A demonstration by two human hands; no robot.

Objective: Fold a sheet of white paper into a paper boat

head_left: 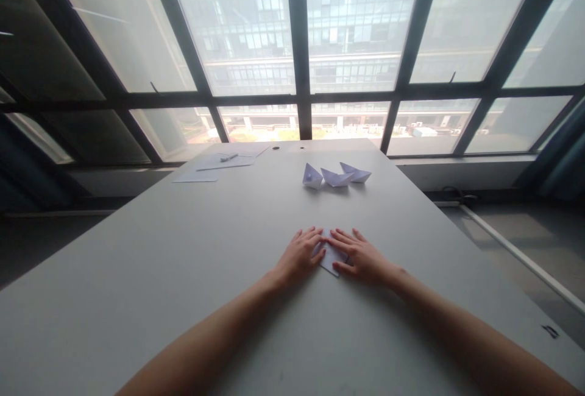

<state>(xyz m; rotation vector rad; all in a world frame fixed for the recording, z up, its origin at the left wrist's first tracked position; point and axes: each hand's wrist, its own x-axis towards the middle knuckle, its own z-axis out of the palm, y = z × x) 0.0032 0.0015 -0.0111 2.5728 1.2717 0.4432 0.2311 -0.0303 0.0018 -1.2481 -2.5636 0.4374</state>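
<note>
A small folded piece of white paper (333, 258) lies flat on the table, one corner pointing toward me. My left hand (301, 254) rests on its left side with the fingers stretched out. From the right, my right hand (358, 254) lies over the paper's other side, fingers spread. The fingertips of both hands come close together at the paper's far part, which they partly hide. Beyond my hands stand three folded paper boats, a left one (312, 176), a middle one (337, 178) and a right one (356, 173), set close in a row.
The white table (183, 274) stretches away toward large windows. Sheets of white paper (228, 163) lie at its far left, with a small whitish object (228, 157) on top. A small dark mark (550, 331) shows near the right edge.
</note>
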